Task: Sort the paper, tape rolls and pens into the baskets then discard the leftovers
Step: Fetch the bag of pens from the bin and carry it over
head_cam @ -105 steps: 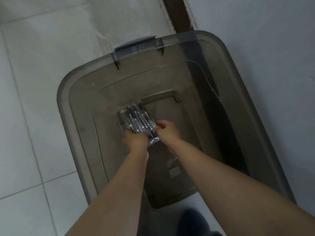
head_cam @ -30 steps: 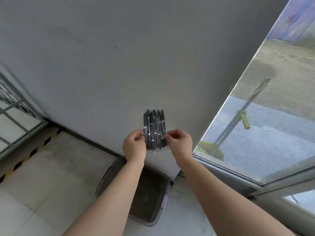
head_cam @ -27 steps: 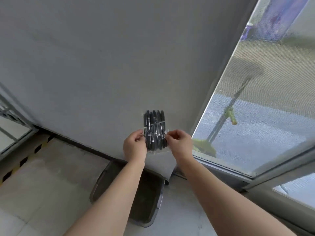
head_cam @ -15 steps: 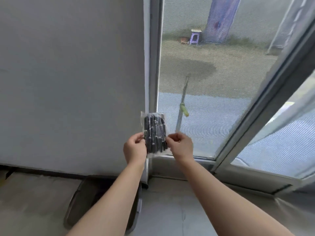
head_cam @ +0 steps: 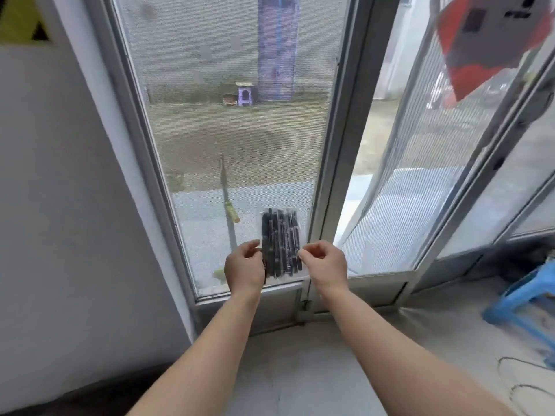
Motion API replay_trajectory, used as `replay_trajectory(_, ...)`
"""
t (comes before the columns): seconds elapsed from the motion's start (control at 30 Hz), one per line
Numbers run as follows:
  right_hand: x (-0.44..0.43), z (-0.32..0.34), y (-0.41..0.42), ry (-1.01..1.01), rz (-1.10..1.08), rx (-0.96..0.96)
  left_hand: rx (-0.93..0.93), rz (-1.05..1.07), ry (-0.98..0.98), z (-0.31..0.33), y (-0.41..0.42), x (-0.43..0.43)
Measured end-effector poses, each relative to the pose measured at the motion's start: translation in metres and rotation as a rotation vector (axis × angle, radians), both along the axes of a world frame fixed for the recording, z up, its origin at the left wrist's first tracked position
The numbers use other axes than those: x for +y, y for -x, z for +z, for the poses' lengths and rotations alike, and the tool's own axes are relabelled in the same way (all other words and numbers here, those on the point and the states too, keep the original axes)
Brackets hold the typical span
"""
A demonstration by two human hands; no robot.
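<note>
Up front, left hand and right hand pinch a clear pen pack; its print is unreadable.

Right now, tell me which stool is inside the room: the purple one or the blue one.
The blue stool. It stands on the floor at the right, on this side of the window frame; the purple stool sits far off outdoors, seen through the mesh.

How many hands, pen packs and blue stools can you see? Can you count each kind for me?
Hands: 2, left hand and right hand
Pack of black pens: 1, held upright between both hands
Blue stool: 1, partly cut off at the right edge
Total: 4
</note>
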State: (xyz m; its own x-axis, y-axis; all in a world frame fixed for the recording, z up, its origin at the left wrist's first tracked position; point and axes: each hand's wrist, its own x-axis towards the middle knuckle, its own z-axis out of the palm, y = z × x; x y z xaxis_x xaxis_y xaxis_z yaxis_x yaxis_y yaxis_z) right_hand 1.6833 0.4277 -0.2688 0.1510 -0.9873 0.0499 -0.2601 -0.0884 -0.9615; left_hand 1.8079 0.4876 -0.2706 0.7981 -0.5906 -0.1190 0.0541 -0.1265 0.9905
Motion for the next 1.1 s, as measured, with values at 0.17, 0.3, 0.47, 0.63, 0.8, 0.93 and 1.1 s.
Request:
replay_trajectory(0.17, -0.015, 0.014, 0.048, 0.020, -0.166, 0.014, -0.018, -0.169, 0.015, 0.016, 0.040, -0.034)
replay_trajectory(0.3, -0.022, 0.024, 0.082, 0.046, -0.304, 0.035, -0.026, -0.316, 0.023, 0.024, 0.069, -0.059)
replay_trajectory(0.47, -0.028, 0.031, 0.121, 0.053, -0.484, 0.030, -0.010, -0.477, 0.052, 0.028, 0.106, -0.088)
replay_trajectory(0.63, -0.025, 0.036, 0.158, 0.080, -0.637, 0.026, -0.052, -0.644, 0.057, 0.030, 0.143, -0.107)
replay_trajectory(0.8, -0.011, 0.037, 0.199, 0.092, -0.807, 0.039, -0.098, -0.802, 0.053, 0.034, 0.188, -0.110)
replay_trajectory(0.93, 0.005, 0.035, 0.233, 0.088, -0.916, 0.053, -0.127, -0.920, 0.063, 0.036, 0.226, -0.105)
replay_trajectory(1.1, 0.025, 0.034, 0.275, 0.095, -1.006, 0.019, -0.148, -0.987, 0.075, 0.042, 0.272, -0.093)
